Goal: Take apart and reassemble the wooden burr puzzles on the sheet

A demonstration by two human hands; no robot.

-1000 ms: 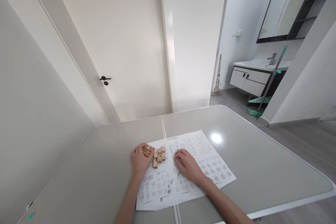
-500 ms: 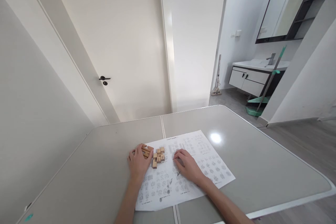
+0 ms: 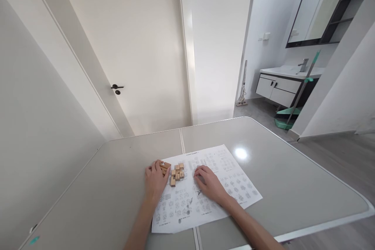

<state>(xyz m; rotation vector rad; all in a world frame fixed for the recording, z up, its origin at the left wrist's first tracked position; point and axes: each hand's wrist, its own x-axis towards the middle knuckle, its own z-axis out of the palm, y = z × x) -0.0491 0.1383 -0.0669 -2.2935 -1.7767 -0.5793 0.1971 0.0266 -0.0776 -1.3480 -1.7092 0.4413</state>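
My left hand (image 3: pixel 156 181) is wrapped around a brown notched wooden piece (image 3: pixel 165 166) at the left edge of the printed sheet (image 3: pixel 211 202). The hand covers part of that piece. Just to its right lies a small cluster of light wooden blocks (image 3: pixel 177 173), standing on the paper and touched by neither hand. My right hand (image 3: pixel 208 181) rests on the sheet to the right of the blocks. Its fingers are loosely bent, the thumb sits apart from them, and nothing shows between them.
The sheet carries rows of small printed figures and lies across the seam of a grey table (image 3: pixel 117 187). Beyond the table stand a white door (image 3: pixel 140 47), a mop (image 3: pixel 243 86), a sink cabinet (image 3: pixel 277 86) and a green dustpan (image 3: pixel 284 124).
My left hand has shifted very slightly to the right over the brown piece. The right hand and the light blocks stay in place.
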